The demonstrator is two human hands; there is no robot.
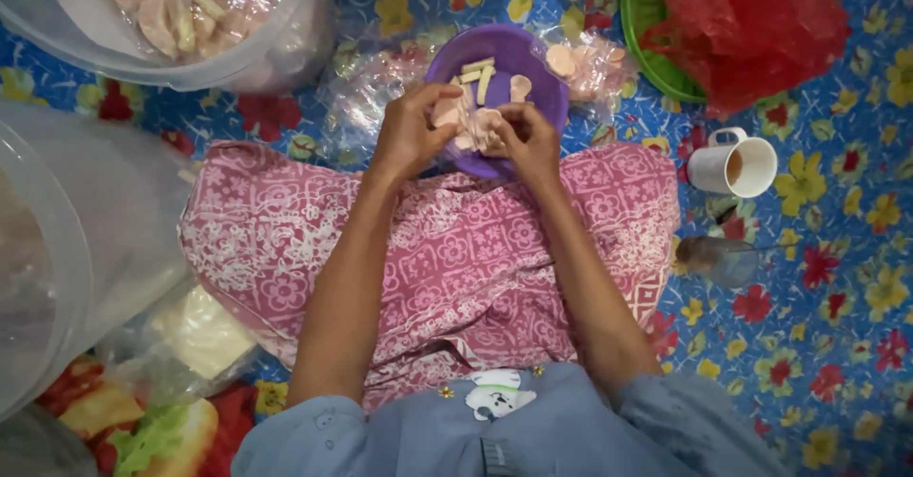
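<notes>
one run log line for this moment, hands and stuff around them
left hand: holding pale cracker pieces | right hand: same pieces | over: purple bowl | nearby: white mug, clear bucket

Glossy plastic bowl (529, 63); matt patterned cloth (456, 258).

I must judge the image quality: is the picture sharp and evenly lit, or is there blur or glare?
Head view: soft, even light, no hard shadows; the hands over the round purple plastic bowl look slightly soft; faint glare on the clear plastic tub at left; edges bend a little.
</notes>
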